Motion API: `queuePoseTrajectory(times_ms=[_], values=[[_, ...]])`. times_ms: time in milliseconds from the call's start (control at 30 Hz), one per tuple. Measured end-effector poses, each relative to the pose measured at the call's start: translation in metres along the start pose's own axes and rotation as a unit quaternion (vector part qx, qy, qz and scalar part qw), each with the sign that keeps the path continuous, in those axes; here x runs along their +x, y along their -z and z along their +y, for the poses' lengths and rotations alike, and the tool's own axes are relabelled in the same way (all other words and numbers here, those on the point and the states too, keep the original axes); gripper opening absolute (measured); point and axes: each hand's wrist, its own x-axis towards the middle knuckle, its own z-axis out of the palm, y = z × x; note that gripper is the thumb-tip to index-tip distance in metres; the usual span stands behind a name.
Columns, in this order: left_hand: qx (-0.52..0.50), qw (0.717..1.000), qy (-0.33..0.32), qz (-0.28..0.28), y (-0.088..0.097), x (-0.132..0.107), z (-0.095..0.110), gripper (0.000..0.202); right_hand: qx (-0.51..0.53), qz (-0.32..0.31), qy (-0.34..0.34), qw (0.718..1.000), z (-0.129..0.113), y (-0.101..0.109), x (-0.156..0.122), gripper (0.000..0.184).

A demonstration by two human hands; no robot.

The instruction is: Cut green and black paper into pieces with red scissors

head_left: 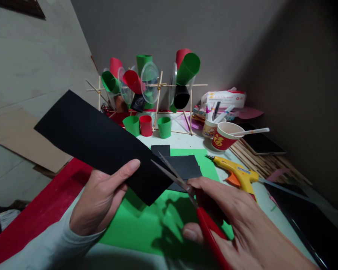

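Observation:
My left hand (pixel 104 195) pinches a long strip of black paper (pixel 92 138) by its lower edge, thumb on top. The strip is tilted, its far end raised to the left. In my right hand (pixel 236 217) are red-handled scissors (pixel 211 232), their blades a little apart at the right part of the strip's upper edge. Whether the blades touch the paper I cannot tell. Below lies a green sheet (pixel 129 232), with smaller black paper pieces (pixel 186 165) on it.
A yellow glue gun (pixel 236 170) lies to the right, near wooden sticks (pixel 252 159) and a red paper cup (pixel 224 137). Behind stands a stick frame (pixel 159 97) bearing red, green and black paper cups. Small green (pixel 165 127) and red cups (pixel 145 125) stand before it.

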Motion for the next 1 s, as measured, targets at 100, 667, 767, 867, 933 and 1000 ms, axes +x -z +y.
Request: queuePoseTrajectory(times_ms=[100,667,767,867,933,1000], values=[[0.050,0.999,-0.001,0.021,0.002,0.001,0.001,0.022,0.019,-0.006,-0.009,1.000,-0.002,-0.001,0.001,0.012],[-0.063,0.995,-0.069,-0.036,-0.003,0.011,0.006,0.053,-0.220,-0.027,0.034,0.975,0.040,-0.012,0.002,0.016],[-0.064,0.995,-0.066,-0.032,-0.001,0.012,0.006,0.063,-0.302,-0.064,0.031,0.951,0.052,-0.023,0.000,0.022],[-0.051,0.996,-0.037,-0.064,-0.002,0.006,0.002,0.063,-0.326,-0.091,0.037,0.940,0.050,-0.025,0.001,0.031],[-0.035,0.994,-0.027,-0.104,-0.003,0.001,-0.001,0.056,-0.327,-0.095,0.032,0.940,0.042,-0.021,0.002,0.038],[0.001,0.991,-0.037,-0.132,-0.002,-0.003,-0.003,0.045,-0.299,-0.071,0.031,0.951,0.032,-0.012,0.002,0.040]])
